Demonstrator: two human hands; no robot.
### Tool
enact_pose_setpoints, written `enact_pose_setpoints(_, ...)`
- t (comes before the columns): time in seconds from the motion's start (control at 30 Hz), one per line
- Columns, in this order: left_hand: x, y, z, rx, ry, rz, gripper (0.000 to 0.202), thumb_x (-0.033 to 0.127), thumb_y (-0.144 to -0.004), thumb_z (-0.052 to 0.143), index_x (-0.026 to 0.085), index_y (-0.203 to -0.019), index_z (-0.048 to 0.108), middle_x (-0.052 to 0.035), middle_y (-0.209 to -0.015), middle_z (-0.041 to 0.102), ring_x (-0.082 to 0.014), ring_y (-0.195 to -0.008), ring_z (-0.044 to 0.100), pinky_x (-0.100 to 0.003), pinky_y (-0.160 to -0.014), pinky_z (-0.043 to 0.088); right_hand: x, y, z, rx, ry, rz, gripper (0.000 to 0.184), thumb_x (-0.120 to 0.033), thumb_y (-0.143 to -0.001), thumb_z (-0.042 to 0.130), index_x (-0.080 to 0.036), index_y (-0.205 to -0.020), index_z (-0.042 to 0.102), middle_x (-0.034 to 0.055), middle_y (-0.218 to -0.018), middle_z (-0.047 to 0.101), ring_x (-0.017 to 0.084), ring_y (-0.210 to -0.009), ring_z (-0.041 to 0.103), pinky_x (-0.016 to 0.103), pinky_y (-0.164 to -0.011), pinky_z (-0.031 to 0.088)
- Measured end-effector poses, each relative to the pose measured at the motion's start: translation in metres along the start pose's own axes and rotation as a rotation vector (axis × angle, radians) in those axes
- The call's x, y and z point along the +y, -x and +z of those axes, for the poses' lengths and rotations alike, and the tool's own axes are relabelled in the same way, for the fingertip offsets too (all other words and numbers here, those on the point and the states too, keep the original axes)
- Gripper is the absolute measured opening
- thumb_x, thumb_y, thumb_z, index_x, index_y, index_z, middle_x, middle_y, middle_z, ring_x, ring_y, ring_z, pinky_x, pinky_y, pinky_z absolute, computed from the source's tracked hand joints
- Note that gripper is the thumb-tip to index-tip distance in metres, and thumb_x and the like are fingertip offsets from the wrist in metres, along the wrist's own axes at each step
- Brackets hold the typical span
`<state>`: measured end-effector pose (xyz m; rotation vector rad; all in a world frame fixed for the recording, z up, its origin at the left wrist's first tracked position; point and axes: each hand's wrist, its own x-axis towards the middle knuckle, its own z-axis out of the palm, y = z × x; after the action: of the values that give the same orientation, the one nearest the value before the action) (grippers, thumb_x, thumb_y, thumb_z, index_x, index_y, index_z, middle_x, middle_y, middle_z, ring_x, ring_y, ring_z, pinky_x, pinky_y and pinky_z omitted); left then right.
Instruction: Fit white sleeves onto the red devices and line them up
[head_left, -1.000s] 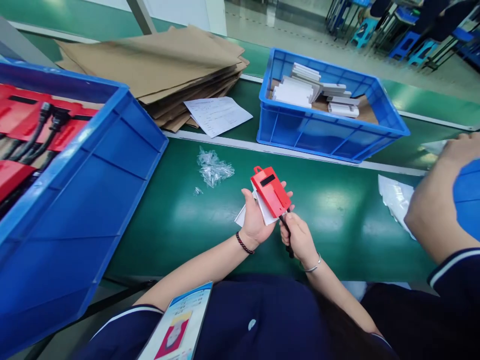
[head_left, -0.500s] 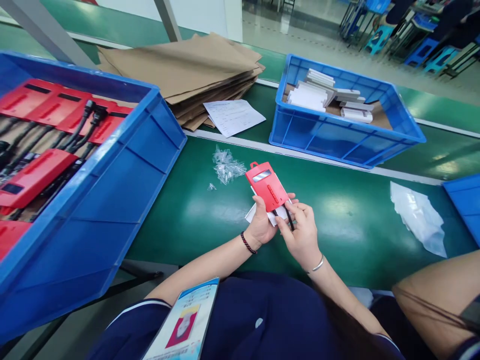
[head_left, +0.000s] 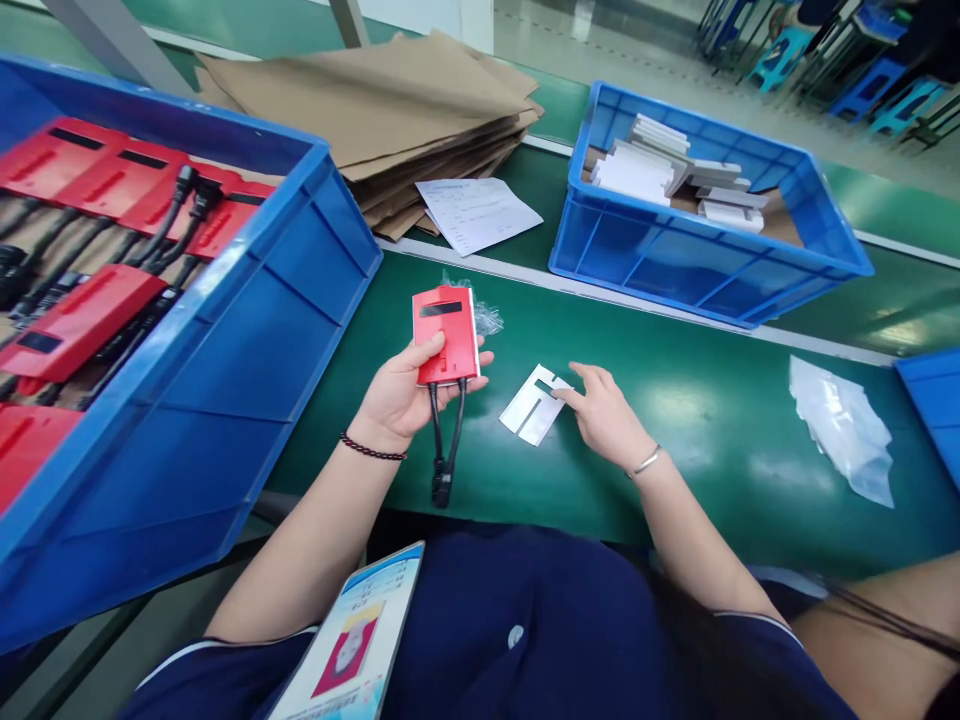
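Green belt (head_left: 675, 440), big blue bin (head_left: 247, 250) at left. Left hand (head_left: 401, 395) closed around red unit (head_left: 446, 335), cables (head_left: 444, 440) hanging down to the belt. Right hand (head_left: 611, 425) open, fingertip on white card (head_left: 534, 405) lying flat just beside. Probably best to pin the card flat, cables clear of its slots.

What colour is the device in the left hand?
The device is red, with black cables; head view.

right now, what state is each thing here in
left hand, shut on the red device
red device, window side up, black cables hanging below
right hand, open, fingertips on the white card
white card, flat on the green belt
near crate, holding red units with cables
far crate, holding white pieces
clear bag, crumpled on the belt
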<state>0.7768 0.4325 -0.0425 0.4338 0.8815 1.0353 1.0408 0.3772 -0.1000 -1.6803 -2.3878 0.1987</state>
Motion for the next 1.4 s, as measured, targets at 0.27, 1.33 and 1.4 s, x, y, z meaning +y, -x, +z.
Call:
enact_pose_setpoints(0.27,-0.019,0.002,-0.023,-0.153,-0.058,-0.085,0.031,0.016,-0.092,0.060,0.012,-0.123,0.058,-0.0171,-0.107,0.075,-0.0268,-0.090,0.075,-0.044,-0.073,0.065,0.009,-0.003,-0.039,-0.029,-0.495,-0.033,0.020,-0.033,-0.098,0.046,-0.021,-0.101,0.062,0.0069,-0.092,0.072,0.022,-0.083,0.070,0.041,-0.079,0.058)
enact_pose_setpoints(1.33,-0.068,0.021,0.015,-0.327,-0.431,-0.061,0.060,0.030,-0.083,0.073,0.025,-0.134,0.043,-0.0093,-0.128,0.054,-0.0235,-0.103,0.062,-0.034,-0.075,0.058,-0.032,-0.051,-0.036,0.294,-0.661,-0.207,0.007,-0.019,-0.085,0.066,-0.021,-0.079,0.068,0.0069,-0.105,0.068,0.025,-0.114,0.067,0.042,-0.093,0.057)
enact_pose_setpoints(1.4,-0.068,0.021,0.015,-0.338,-0.469,-0.029,0.060,0.031,-0.084,0.072,0.025,-0.135,0.043,-0.0097,-0.129,0.053,-0.0231,-0.103,0.061,-0.034,-0.075,0.057,-0.032,-0.052,-0.039,0.275,-0.680,-0.208,0.008,-0.018,-0.084,0.067,-0.021,-0.077,0.068,0.0065,-0.104,0.067,0.025,-0.113,0.068,0.041,-0.091,0.057)
